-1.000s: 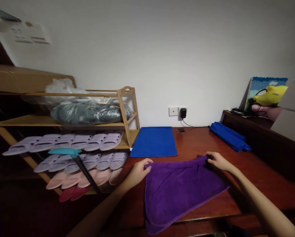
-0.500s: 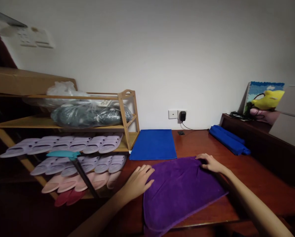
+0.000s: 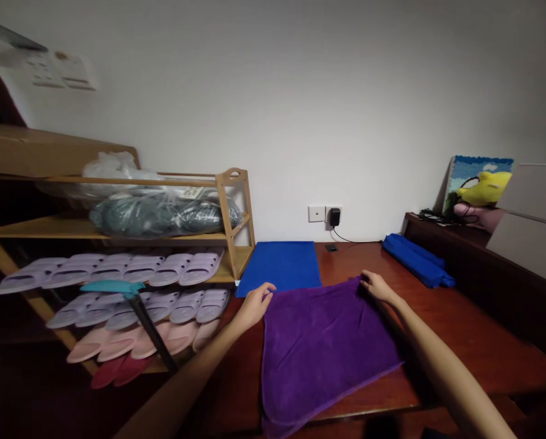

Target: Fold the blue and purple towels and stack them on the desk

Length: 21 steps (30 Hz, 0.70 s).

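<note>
A purple cloth (image 3: 328, 350) hangs between my two hands over the front part of the reddish-brown table (image 3: 465, 335). My left hand (image 3: 257, 305) pinches its far left corner, and my right hand (image 3: 377, 286) pinches the far right corner. The cloth's lower left corner droops past the table's front edge, where a second layer shows below. Just behind the purple cloth lies a flat blue cloth (image 3: 282, 262), its near edge partly covered by the purple one.
A rolled blue cloth (image 3: 419, 261) lies at the back right. Left stands a wooden shoe rack (image 3: 231, 228) with lilac, pink and red slippers and a plastic-wrapped bundle (image 3: 163, 210). A teal-topped pole (image 3: 152, 329) leans before it. A black plug (image 3: 334, 216) sits in the wall socket.
My left hand has moved up to the cloth's far left corner and closed on it. My right hand has lifted its corner slightly, so the far edge is straighter and higher.
</note>
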### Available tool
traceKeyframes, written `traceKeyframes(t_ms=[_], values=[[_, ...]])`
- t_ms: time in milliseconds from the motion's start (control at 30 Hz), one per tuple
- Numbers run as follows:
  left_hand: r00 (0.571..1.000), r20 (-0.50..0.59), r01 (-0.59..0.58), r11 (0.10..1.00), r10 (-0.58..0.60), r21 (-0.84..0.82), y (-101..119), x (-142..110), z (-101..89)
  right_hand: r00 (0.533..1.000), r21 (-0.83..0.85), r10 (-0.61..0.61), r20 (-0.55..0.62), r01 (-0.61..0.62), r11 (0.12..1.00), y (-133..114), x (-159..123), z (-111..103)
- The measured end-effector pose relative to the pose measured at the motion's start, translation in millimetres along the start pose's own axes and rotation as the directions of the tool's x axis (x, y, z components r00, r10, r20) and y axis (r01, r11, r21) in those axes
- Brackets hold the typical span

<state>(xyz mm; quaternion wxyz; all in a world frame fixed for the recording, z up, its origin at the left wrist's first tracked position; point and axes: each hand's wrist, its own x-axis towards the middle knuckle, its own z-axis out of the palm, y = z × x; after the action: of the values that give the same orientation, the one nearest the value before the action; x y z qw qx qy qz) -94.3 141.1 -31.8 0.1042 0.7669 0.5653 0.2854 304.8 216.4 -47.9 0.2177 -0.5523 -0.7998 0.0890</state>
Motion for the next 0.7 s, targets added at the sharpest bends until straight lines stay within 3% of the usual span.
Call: traceKeyframes(t_ms=[100, 200, 267, 333, 433, 700], values=[[0.997, -0.067, 0.048, 0.991, -0.040, 0.128, -3.9, 5.6, 1.3, 0.998, -0.091, 0.047, -0.049, -0.051, 0.995, -7.6, 7.6, 6.0], [0.981, -0.136, -0.093, 0.948, 0.140, 0.306, -2.0, -3.6, 1.1, 0.995, -0.147, 0.031, -0.090, -0.044, 0.988, -14.3, 6.1, 7.4], [0.963, -0.054, -0.225, 0.897, 0.265, 0.381, 1.2, -12.8, 2.1, 0.998, -0.156, -0.019, -0.054, 0.010, 0.988, -15.6, 2.6, 7.5], [0.951, 0.045, -0.295, 0.859, 0.305, 0.417, 3.1, -19.2, 4.7, 0.998, -0.151, -0.065, 0.027, 0.068, 0.986, -13.7, -0.5, 9.1], [0.962, 0.089, -0.271, 0.870, 0.257, 0.413, 1.2, -19.4, 8.9, 0.991, -0.136, -0.079, 0.107, 0.093, 0.986, -7.0, -1.7, 13.8], [0.964, 0.167, -0.258, 0.876, 0.206, 0.407, 0.6, -8.5, -0.1, 0.991, -0.094, -0.065, 0.120, 0.077, 0.993, 2.3, 20.4, 12.4]])
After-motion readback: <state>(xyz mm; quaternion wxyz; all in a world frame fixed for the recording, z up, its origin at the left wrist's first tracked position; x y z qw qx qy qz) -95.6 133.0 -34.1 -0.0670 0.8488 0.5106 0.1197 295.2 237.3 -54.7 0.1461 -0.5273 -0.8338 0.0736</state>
